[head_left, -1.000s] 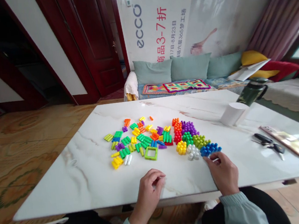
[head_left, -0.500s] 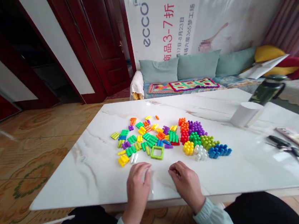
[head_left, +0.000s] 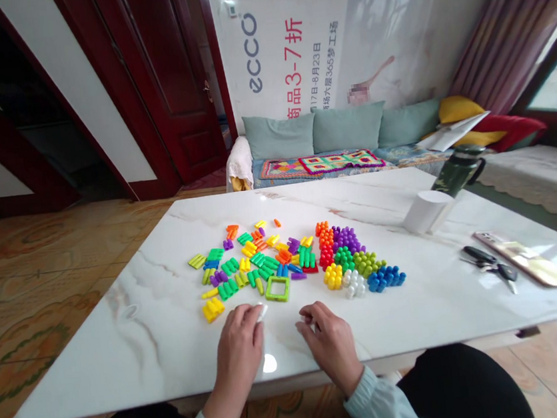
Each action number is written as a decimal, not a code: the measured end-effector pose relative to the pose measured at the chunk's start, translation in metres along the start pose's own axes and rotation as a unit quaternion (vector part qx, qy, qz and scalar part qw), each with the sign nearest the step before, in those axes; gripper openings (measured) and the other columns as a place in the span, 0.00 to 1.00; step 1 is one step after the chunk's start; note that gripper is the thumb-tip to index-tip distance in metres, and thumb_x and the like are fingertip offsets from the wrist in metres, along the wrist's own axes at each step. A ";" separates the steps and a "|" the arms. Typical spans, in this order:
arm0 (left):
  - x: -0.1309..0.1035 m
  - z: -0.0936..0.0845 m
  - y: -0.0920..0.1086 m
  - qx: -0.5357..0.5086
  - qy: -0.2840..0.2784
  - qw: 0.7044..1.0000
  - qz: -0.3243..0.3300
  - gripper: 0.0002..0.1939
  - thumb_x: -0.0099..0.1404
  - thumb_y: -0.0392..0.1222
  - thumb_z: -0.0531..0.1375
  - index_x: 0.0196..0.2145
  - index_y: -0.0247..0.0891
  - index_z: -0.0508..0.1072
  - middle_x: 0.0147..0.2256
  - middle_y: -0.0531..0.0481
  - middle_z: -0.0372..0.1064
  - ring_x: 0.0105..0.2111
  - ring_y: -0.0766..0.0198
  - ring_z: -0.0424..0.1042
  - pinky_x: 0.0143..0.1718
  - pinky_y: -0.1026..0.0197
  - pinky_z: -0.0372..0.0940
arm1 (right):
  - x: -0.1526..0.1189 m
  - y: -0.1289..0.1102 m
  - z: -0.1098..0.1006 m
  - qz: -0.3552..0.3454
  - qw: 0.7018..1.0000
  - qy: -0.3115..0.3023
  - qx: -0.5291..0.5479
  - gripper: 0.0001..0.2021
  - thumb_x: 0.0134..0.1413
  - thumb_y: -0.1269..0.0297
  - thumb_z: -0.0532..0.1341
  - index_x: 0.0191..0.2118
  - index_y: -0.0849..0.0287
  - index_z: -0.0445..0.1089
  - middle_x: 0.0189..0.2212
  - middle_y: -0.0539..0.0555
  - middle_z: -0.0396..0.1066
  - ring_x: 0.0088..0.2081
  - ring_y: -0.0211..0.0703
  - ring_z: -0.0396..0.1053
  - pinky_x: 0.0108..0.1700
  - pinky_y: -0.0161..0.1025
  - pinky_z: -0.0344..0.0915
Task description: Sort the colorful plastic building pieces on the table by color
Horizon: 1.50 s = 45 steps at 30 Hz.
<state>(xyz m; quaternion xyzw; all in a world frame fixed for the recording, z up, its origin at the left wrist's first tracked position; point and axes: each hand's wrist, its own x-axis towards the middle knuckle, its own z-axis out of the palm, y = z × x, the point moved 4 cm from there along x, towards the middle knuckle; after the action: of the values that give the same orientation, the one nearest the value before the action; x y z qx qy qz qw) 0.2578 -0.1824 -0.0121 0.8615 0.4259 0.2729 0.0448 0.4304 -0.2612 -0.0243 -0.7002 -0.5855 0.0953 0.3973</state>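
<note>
pinching one white piece (head_left: pixel 262 313), the left hand (head_left: pixel 238 345) sits narrow at the near side of one green square frame (head_left: pixel 278 298); the right hand (head_left: pixel 332 341) curls slightly open, its hold unclear, near one white cluster (head_left: pixel 354 283).

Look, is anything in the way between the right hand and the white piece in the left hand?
Nothing visible is: only bare table lies between the right hand and the white piece in the left hand. The green square frame sits farther back.
</note>
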 end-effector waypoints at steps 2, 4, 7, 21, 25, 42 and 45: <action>-0.006 0.006 0.016 -0.083 -0.019 0.996 0.041 0.16 0.64 0.30 0.54 0.46 0.39 0.74 0.40 0.43 0.70 0.41 0.55 0.71 0.43 0.55 0.70 | -0.001 -0.003 0.001 -0.039 0.998 -0.014 0.043 0.14 0.54 0.70 0.62 0.47 0.56 0.68 0.41 0.53 0.72 0.28 0.37 0.69 0.34 0.34 0.65; -0.009 0.011 0.030 -0.155 -0.036 0.984 0.079 0.16 0.63 0.29 0.54 0.45 0.40 0.75 0.40 0.44 0.71 0.42 0.56 0.72 0.43 0.56 0.71 | -0.003 -0.007 0.002 -0.098 0.991 -0.039 0.082 0.19 0.54 0.73 0.61 0.52 0.54 0.66 0.45 0.53 0.71 0.33 0.38 0.70 0.38 0.35 0.68; -0.008 0.018 0.037 -0.233 -0.017 0.967 0.097 0.15 0.63 0.27 0.53 0.41 0.39 0.76 0.41 0.44 0.74 0.42 0.58 0.74 0.43 0.57 0.72 | -0.004 -0.008 0.003 -0.140 0.984 -0.038 0.102 0.15 0.58 0.74 0.58 0.48 0.53 0.69 0.41 0.53 0.71 0.40 0.42 0.71 0.43 0.36 0.69; -0.003 0.027 0.031 -0.332 -0.015 0.943 0.034 0.11 0.60 0.31 0.61 0.41 0.38 0.76 0.37 0.47 0.76 0.30 0.65 0.75 0.32 0.65 0.73 | -0.025 0.022 -0.039 -0.069 0.992 0.109 -0.005 0.09 0.65 0.69 0.52 0.43 0.57 0.70 0.33 0.55 0.72 0.35 0.43 0.72 0.38 0.37 0.71; -0.002 0.027 0.031 -0.333 -0.020 0.942 0.028 0.09 0.61 0.31 0.59 0.39 0.36 0.76 0.36 0.47 0.75 0.30 0.65 0.75 0.33 0.65 0.72 | -0.025 0.054 -0.069 -0.041 0.989 0.135 -0.036 0.09 0.64 0.64 0.54 0.44 0.58 0.70 0.36 0.57 0.74 0.38 0.45 0.74 0.40 0.39 0.71; -0.004 0.031 0.030 -0.342 -0.038 0.939 0.015 0.08 0.63 0.32 0.57 0.36 0.37 0.77 0.37 0.45 0.75 0.36 0.61 0.75 0.38 0.62 0.72 | -0.018 0.085 -0.094 0.062 0.987 0.127 0.075 0.12 0.56 0.54 0.60 0.39 0.57 0.71 0.38 0.56 0.73 0.39 0.45 0.73 0.42 0.40 0.72; -0.004 0.031 0.030 -0.343 -0.037 0.938 0.018 0.08 0.64 0.32 0.57 0.36 0.37 0.77 0.37 0.45 0.75 0.36 0.61 0.75 0.37 0.63 0.72 | -0.014 0.089 -0.092 0.051 0.990 0.129 0.031 0.11 0.56 0.56 0.60 0.39 0.56 0.74 0.38 0.56 0.73 0.36 0.44 0.71 0.37 0.39 0.69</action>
<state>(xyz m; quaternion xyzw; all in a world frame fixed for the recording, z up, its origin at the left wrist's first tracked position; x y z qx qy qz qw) 0.2923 -0.1998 -0.0308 0.8108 0.2891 0.3712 0.3483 0.5475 -0.3145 -0.0269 -0.7229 -0.4898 0.0424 0.4856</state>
